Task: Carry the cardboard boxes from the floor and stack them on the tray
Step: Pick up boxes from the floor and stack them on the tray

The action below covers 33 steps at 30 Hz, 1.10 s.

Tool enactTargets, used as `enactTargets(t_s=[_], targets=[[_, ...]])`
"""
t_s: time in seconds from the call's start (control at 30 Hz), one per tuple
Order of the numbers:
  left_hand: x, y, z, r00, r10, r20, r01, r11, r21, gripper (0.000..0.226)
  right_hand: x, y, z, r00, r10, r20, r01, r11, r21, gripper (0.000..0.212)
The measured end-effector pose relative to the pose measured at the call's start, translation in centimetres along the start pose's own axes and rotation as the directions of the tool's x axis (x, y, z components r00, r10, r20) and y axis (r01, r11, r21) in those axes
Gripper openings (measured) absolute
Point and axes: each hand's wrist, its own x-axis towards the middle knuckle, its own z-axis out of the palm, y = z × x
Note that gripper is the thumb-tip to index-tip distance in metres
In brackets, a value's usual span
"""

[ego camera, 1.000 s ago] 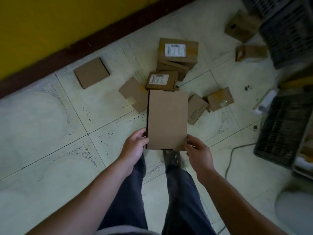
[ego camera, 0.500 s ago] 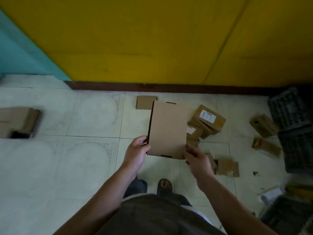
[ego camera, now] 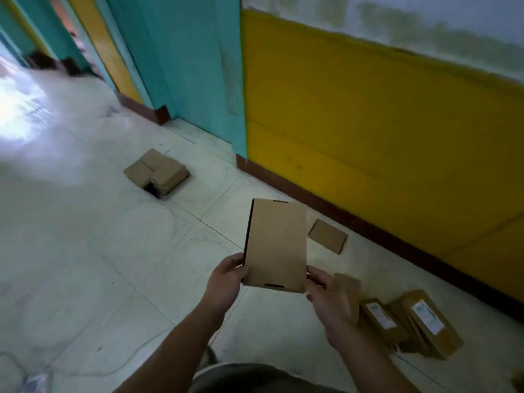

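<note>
Yellow paint covers the wall (ego camera: 368,123) at the right, where a second ago only a strip of it was seen above the tiles, and teal panels (ego camera: 192,66) are now brought into view beside it. More of the pale tiled floor (ego camera: 85,251) is taken in, so the view is judged to have been swung up and leftward, away from the scattered pile.

A low stack of boxes (ego camera: 156,173), seen at the far left edge half a second ago, is now placed ahead, well apart from the hands. A dark edge is glimpsed beneath it. It may be the tray, though that cannot be told for certain.

The carried cardboard box (ego camera: 276,245) is held up over the floor between the hands, much as before. The labelled boxes (ego camera: 419,321) are left behind on the floor at the lower right, and a flat brown piece (ego camera: 327,236) is seen near the skirting.

The near corners of the carried box are gripped by the left hand (ego camera: 225,282) and the right hand (ego camera: 330,296); the right hand is blurred. The pick-up is judged done and the carry under way. The stacking is not yet done, and several boxes are left to be fetched.
</note>
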Motion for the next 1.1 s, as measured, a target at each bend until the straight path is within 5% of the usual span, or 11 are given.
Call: enactTargets(t_s=[0.37, 1.1], targets=[[4.1, 1.9, -22.7, 0.987, 0.019, -0.158, -0.045, 0.986, -0.160, 0.029, -1.5, -9.0, 22.2, 0.982, -0.031, 0.185, 0.049, 0.994, -0.093, 0.022], [24.6, 11.4, -47.8, 0.896, -0.103, -0.432, -0.031, 0.956, -0.293, 0.049, 13.3, -26.8, 54.6, 0.854, -0.007, 0.520, 0.168, 0.950, -0.264, 0.027]])
